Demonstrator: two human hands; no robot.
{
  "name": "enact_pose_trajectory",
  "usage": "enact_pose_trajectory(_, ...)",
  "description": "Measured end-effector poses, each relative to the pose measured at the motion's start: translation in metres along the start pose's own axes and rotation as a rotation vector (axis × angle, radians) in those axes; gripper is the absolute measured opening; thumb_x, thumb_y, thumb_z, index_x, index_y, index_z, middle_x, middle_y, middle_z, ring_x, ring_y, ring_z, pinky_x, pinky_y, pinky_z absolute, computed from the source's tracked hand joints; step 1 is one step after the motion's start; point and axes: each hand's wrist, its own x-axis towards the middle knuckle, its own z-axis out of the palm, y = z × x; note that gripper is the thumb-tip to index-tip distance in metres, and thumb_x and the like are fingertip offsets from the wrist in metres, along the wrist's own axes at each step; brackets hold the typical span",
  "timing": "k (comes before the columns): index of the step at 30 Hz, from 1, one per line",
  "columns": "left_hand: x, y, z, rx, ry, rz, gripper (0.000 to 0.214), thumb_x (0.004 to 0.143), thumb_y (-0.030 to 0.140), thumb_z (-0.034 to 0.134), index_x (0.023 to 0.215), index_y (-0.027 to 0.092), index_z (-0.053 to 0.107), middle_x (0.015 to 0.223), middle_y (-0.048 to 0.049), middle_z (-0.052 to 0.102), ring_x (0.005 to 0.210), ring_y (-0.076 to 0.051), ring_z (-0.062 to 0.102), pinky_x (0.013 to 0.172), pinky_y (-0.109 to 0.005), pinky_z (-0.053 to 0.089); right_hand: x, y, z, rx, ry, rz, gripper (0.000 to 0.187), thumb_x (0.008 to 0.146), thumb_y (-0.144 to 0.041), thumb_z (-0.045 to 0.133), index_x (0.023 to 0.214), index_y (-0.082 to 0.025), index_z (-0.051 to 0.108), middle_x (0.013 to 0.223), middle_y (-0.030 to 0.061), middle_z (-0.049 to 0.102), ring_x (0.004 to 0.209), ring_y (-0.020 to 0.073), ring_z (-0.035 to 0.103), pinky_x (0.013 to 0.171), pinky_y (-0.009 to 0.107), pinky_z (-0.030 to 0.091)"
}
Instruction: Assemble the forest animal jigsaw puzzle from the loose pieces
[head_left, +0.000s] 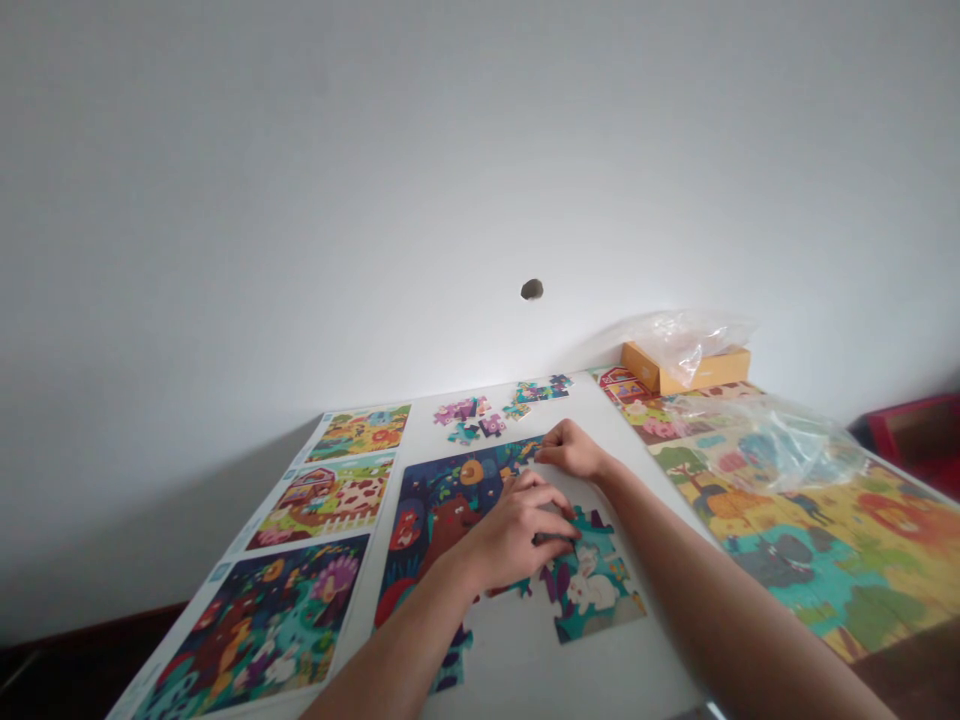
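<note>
Covering jigsaw pieces [589,585], the left hand [517,535] and right hand [571,450] lie close.

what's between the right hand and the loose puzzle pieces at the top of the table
Nothing visible blocks the way: the right hand rests at the top edge of the half-built jigsaw puzzle, and the loose puzzle pieces lie just past that edge on the white table top.
</note>
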Motion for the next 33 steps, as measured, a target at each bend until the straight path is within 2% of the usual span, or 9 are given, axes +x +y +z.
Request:
enact_pose_trajectory(8,-0.0017,0.0003,0.0008,0.027,-0.033,0.029,0.020,0.091,0.030,0.059,0.101,0.032,0.075,0.110,-0.0019,0.065,0.106,-0.021,0.047,0.098,-0.038,0.039,-0.0003,-0.0009,-0.0005,-0.011,0.004,0.007,0.043,0.067,-0.033,0.062,0.044,-0.020,0.028,0.044,-0.0083,0.021,0.047,0.0054,0.018,0.045,0.025,0.013)
enact_pose_trajectory(21,-0.0017,0.0050,-0.0031,0.036,-0.048,0.048,0.030,0.093,0.017,0.050,0.098,0.032,0.076,0.110,-0.0007,0.064,0.106,-0.020,0.047,0.097,-0.036,0.039,-0.0008,-0.0022,-0.0002,-0.009,0.004,0.012,0.043,0.066,-0.033,0.061,0.043,-0.020,0.028,0.044,-0.0082,0.022,0.046,0.0055,0.019,0.045,0.026,0.013)
enact_pose_trajectory(26,-0.0023,0.0040,-0.0035,0.036,-0.027,0.070,0.039,0.086,0.004,0.048,0.093,0.029,0.077,0.111,-0.0016,0.063,0.106,-0.020,0.047,0.098,-0.037,0.040,-0.0006,-0.0024,-0.0004,-0.003,-0.002,0.019,0.042,0.066,-0.033,0.061,0.043,-0.020,0.029,0.043,-0.0085,0.022,0.046,0.0055,0.018,0.044,0.026,0.013)
enact_pose_trajectory(33,-0.0017,0.0030,-0.0036,0.019,-0.018,0.096,0.044,0.075,-0.004,0.049,0.086,0.027,0.077,0.110,-0.0014,0.064,0.105,-0.021,0.047,0.097,-0.038,0.040,-0.0001,-0.0019,-0.0009,-0.005,-0.009,0.014,0.042,0.067,-0.034,0.061,0.043,-0.020,0.029,0.043,-0.0083,0.023,0.046,0.0055,0.019,0.044,0.025,0.013)
